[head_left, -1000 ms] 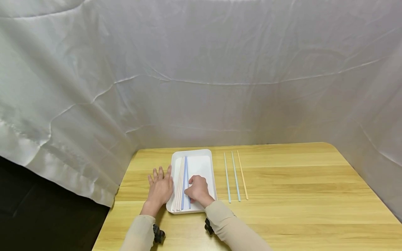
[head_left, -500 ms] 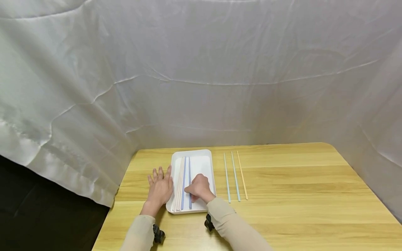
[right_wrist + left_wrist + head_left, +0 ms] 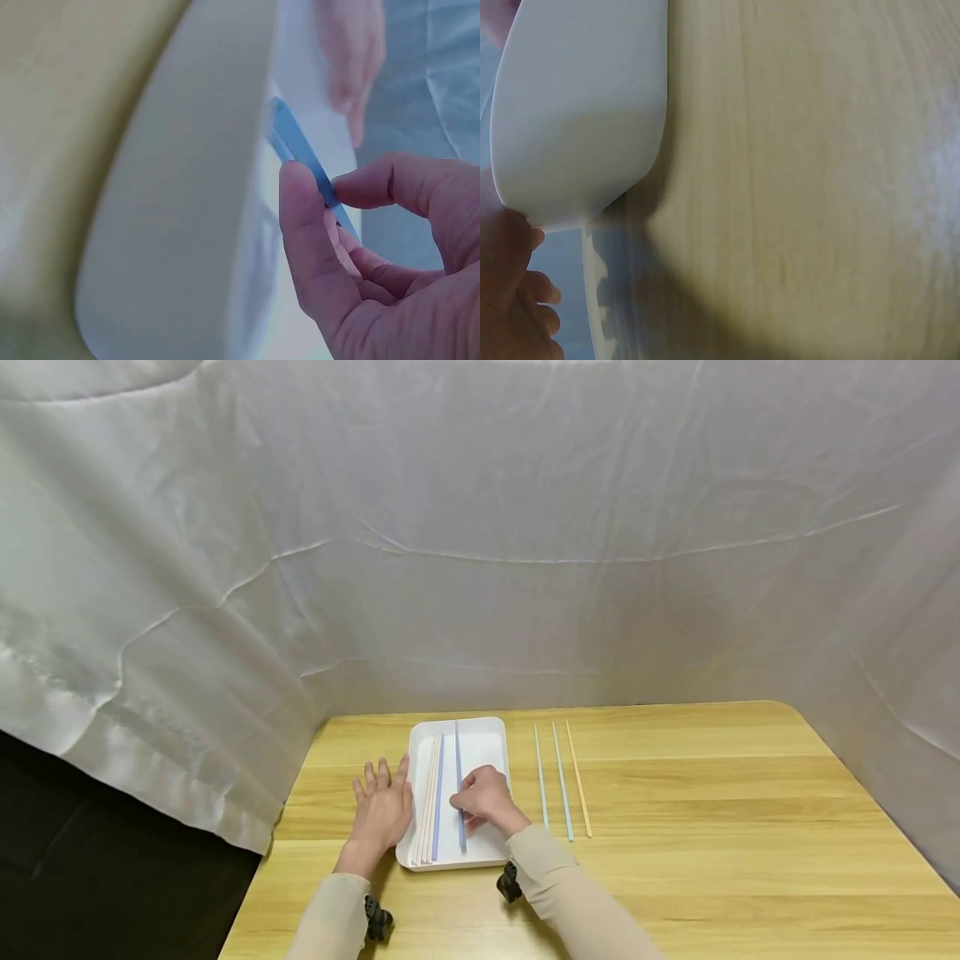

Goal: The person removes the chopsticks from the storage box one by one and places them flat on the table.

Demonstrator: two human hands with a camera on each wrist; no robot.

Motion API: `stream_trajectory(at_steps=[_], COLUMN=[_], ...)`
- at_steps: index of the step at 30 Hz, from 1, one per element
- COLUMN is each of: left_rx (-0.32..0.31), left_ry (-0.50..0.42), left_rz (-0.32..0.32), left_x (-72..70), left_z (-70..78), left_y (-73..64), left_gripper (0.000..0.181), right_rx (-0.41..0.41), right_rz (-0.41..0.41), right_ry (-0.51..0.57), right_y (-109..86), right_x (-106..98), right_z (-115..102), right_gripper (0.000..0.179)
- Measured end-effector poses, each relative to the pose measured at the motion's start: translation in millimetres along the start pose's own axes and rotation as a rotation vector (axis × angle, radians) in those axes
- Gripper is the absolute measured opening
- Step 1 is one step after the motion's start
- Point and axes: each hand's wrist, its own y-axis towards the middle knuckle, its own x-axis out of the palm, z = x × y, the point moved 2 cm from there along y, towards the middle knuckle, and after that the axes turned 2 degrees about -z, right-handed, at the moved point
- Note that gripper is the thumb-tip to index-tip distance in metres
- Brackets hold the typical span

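Note:
My right hand [image 3: 486, 797] pinches a blue chopstick [image 3: 458, 752] between thumb and fingertips over the white tray [image 3: 487, 739]. The right wrist view shows the same blue chopstick [image 3: 304, 146] gripped close to its thicker end. Against the tray's left rim rests my left hand [image 3: 384, 812], fingers spread and fairly straight. Inside the tray, another blue chopstick [image 3: 438, 797] lies beside several pale pink chopsticks [image 3: 426, 806]. In the left wrist view, my left hand [image 3: 506, 277] touches the outer side of the tray [image 3: 577, 97].
To the tray's right, two light-blue chopsticks [image 3: 563, 781] and a yellow chopstick [image 3: 579, 777] lie apart on the wooden table [image 3: 712, 810]. A pale curtain [image 3: 525, 610] hangs behind the table and along its sides.
My right hand has drawn one blue chopstick rightward, away from the other blue one, and it now appears raised. The left hand has stayed at the tray's rim.

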Motion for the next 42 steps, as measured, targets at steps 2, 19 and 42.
stream_trajectory(at_steps=[2, 19, 42], left_rx=[0.002, 0.013, 0.01], left_ry=[0.0, 0.008, 0.006], left_rz=[-0.002, -0.023, -0.032], left_x=[-0.1, -1.1, -0.6], left_z=[-0.6, -3.6, -1.7], left_y=[-0.1, 1.9, 1.7], left_gripper=[0.055, 0.056, 0.056], right_rx=[-0.009, 0.03, 0.096], right_rz=[-0.003, 0.055, 0.137], right_ry=[0.017, 0.108, 0.116], right_y=[-1.5, -0.4, -9.1], right_x=[-6.2, -66.9, -146.5], right_z=[-3.2, 6.1, 57.3], right_gripper=[0.006, 0.028, 0.035])
